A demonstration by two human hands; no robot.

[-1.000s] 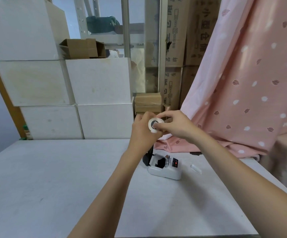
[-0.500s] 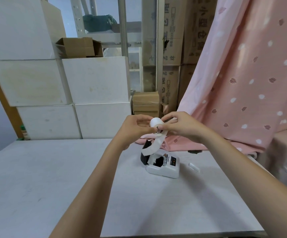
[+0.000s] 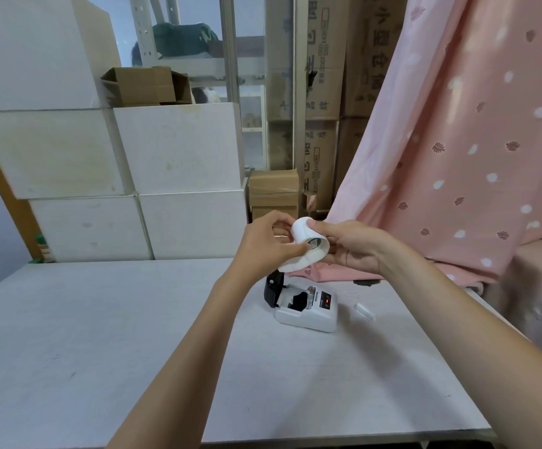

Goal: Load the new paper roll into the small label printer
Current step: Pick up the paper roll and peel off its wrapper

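I see both hands raised above the pale grey surface [image 3: 101, 351], sharing the white paper roll [image 3: 308, 243]. The left hand [image 3: 268, 243] pinches its near end and loose strip; the right hand [image 3: 349, 244] has its grip curled round the far side. Below them, the small white label printer [image 3: 308, 311] sits with its black lid open.

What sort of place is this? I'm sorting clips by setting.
Probably a stockroom or packing area: stacked cardboard cartons, white boxes, metal shelving, and a label printer on a worktable.
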